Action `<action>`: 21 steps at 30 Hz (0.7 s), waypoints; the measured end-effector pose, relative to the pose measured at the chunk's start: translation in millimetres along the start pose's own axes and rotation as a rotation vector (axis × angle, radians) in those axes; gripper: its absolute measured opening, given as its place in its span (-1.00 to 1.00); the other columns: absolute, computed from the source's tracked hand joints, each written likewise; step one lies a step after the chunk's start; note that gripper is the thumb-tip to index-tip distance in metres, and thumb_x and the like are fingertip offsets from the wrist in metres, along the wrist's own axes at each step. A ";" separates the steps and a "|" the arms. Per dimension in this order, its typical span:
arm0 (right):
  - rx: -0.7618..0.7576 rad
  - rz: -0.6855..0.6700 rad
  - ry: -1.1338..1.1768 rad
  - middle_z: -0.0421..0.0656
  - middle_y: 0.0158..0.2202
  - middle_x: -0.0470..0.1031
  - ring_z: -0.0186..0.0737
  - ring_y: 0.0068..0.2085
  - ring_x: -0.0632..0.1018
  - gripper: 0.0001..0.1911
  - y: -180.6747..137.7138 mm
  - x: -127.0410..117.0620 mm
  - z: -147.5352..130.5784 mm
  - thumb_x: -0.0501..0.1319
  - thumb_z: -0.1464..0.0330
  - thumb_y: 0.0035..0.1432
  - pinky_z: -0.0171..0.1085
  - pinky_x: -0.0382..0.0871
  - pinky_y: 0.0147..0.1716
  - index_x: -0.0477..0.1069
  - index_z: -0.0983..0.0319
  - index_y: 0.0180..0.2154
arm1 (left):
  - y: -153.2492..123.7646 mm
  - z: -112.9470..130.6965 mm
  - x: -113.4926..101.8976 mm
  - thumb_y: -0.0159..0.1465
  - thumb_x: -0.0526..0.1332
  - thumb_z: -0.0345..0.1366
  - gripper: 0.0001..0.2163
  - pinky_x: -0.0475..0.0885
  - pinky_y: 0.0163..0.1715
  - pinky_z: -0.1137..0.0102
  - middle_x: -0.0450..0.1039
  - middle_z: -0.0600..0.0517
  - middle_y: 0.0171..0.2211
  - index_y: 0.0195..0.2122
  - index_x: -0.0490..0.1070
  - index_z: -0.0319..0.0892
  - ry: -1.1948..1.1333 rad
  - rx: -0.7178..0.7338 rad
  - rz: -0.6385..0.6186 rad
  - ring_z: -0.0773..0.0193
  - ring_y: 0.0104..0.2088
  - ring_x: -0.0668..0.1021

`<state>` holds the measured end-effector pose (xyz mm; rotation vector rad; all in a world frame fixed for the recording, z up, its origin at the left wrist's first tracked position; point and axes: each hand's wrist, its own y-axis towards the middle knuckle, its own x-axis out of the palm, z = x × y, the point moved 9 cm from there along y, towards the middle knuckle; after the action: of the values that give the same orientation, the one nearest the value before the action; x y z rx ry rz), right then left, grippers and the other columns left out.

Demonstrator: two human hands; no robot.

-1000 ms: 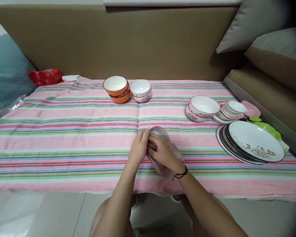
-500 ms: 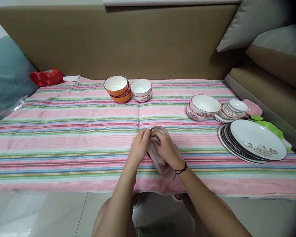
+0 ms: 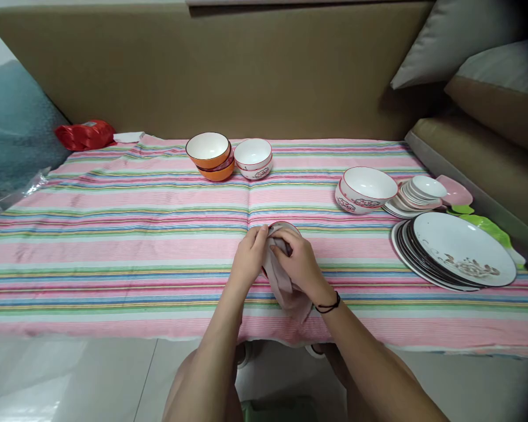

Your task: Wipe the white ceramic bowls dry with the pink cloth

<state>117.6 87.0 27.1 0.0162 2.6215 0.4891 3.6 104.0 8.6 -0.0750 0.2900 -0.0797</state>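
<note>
My left hand (image 3: 249, 252) grips the left side of a white bowl (image 3: 286, 225) with a thin red rim, held above the striped cloth close to me. My right hand (image 3: 298, 258) is closed on a greyish-pink cleaning cloth (image 3: 286, 287), pressing it into the bowl's inside. The cloth drapes over the near side and hangs down toward me. Both hands and the cloth cover most of the bowl.
Stacked orange bowls (image 3: 209, 147) and white bowls (image 3: 253, 153) stand at the back. Toward the right are larger white bowls (image 3: 367, 186), small dishes (image 3: 426, 187), a pink dish (image 3: 455, 192), a green leaf-shaped dish (image 3: 488, 227) and stacked plates (image 3: 464, 249). A red bundle (image 3: 85, 136) lies far left.
My right hand has shifted slightly right and down with the cloth, which hangs differently. My left hand keeps its hold on the bowl. The view has shifted a little.
</note>
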 end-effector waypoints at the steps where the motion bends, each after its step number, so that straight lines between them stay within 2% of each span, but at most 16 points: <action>1: -0.041 0.005 -0.075 -0.09 -0.17 0.51 -0.10 -0.05 0.48 -0.80 -2.4 -1.5 -4.5 0.10 0.52 0.13 -0.06 0.36 0.02 0.45 0.21 -0.26 | 0.2 -0.1 -0.5 0.33 -0.02 0.00 -0.63 0.29 -0.20 0.38 0.49 0.00 -0.27 -0.31 0.41 -0.16 0.005 -0.005 0.003 0.20 -0.21 0.48; 4: -0.097 -0.083 -0.210 -0.08 -0.12 0.50 -0.10 -0.02 0.45 -0.72 -10.3 5.3 -12.7 0.03 0.57 0.16 -0.07 0.34 0.05 0.46 0.22 -0.22 | 1.6 -1.2 -1.8 0.33 -0.02 0.02 -0.62 0.29 -0.25 0.39 0.49 0.02 -0.32 -0.34 0.41 -0.16 0.013 -0.004 0.018 0.21 -0.26 0.48; 7: -0.032 -0.184 -0.276 -0.04 -0.04 0.45 -0.11 -0.02 0.46 -0.68 -16.1 14.5 -9.4 0.03 0.55 0.20 -0.10 0.39 0.00 0.44 0.24 -0.09 | 2.8 -1.9 -2.4 0.32 0.00 0.02 -0.63 0.28 -0.29 0.39 0.49 0.03 -0.35 -0.35 0.41 -0.15 0.040 0.014 0.028 0.22 -0.29 0.48; 9: -0.037 -0.231 -0.292 -0.03 0.02 0.41 -0.11 0.03 0.43 -0.68 -19.2 19.4 -10.4 0.07 0.50 0.22 -0.09 0.37 0.05 0.41 0.23 -0.01 | 3.2 -1.9 -2.7 0.32 0.01 0.02 -0.63 0.27 -0.31 0.39 0.49 0.03 -0.36 -0.36 0.42 -0.15 0.052 0.022 0.029 0.23 -0.31 0.48; 12: -0.134 -0.294 -0.287 -0.05 0.12 0.35 -0.09 0.16 0.33 -0.64 -24.4 25.3 -18.1 0.09 0.41 0.27 -0.05 0.24 0.19 0.35 0.18 0.09 | 3.5 -1.0 -4.3 0.31 0.02 0.00 -0.64 0.26 -0.33 0.40 0.47 0.04 -0.39 -0.39 0.40 -0.16 0.050 0.021 0.036 0.24 -0.33 0.45; 14: -0.200 -0.340 -0.276 -0.07 0.18 0.31 -0.10 0.24 0.25 -0.62 -29.5 27.1 -22.7 0.04 0.39 0.32 -0.02 0.14 0.26 0.30 0.16 0.14 | 4.0 1.6 -5.1 0.30 0.03 -0.01 -0.65 0.25 -0.33 0.41 0.43 0.06 -0.42 -0.44 0.36 -0.16 0.046 0.033 0.033 0.26 -0.35 0.42; 17: -0.258 -0.443 -0.205 -0.12 0.17 0.35 -0.19 0.26 0.26 -0.61 -40.8 27.5 -26.2 -0.08 0.36 0.38 -0.07 0.13 0.27 0.29 0.15 0.16 | 6.7 3.7 -7.1 0.29 0.02 0.00 -0.62 0.19 -0.38 0.42 0.28 0.10 -0.53 -0.54 0.23 -0.15 0.062 0.037 0.037 0.30 -0.42 0.33; 19: -0.250 -0.506 -0.184 -0.14 0.10 0.44 -0.18 0.19 0.37 -0.63 -49.1 26.4 -23.7 0.00 0.25 0.36 -0.09 0.21 0.21 0.31 0.14 0.14 | 10.0 2.2 -8.3 0.29 0.01 0.01 -0.61 0.15 -0.42 0.41 0.19 0.12 -0.56 -0.57 0.15 -0.14 0.073 0.021 0.040 0.31 -0.46 0.27; 21: -0.206 -0.517 -0.254 -0.11 0.05 0.48 -0.11 0.11 0.44 -0.56 -54.9 23.6 -15.2 0.17 0.16 0.25 -0.05 0.25 0.17 0.34 0.16 0.11 | 13.6 1.2 -7.0 0.28 0.02 0.02 -0.61 0.14 -0.42 0.41 0.18 0.12 -0.56 -0.57 0.14 -0.14 0.065 0.015 0.019 0.31 -0.45 0.25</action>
<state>93.7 32.7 10.3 -0.6083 2.1987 0.5246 -1.8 118.1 10.5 -0.0547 0.3551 -0.0654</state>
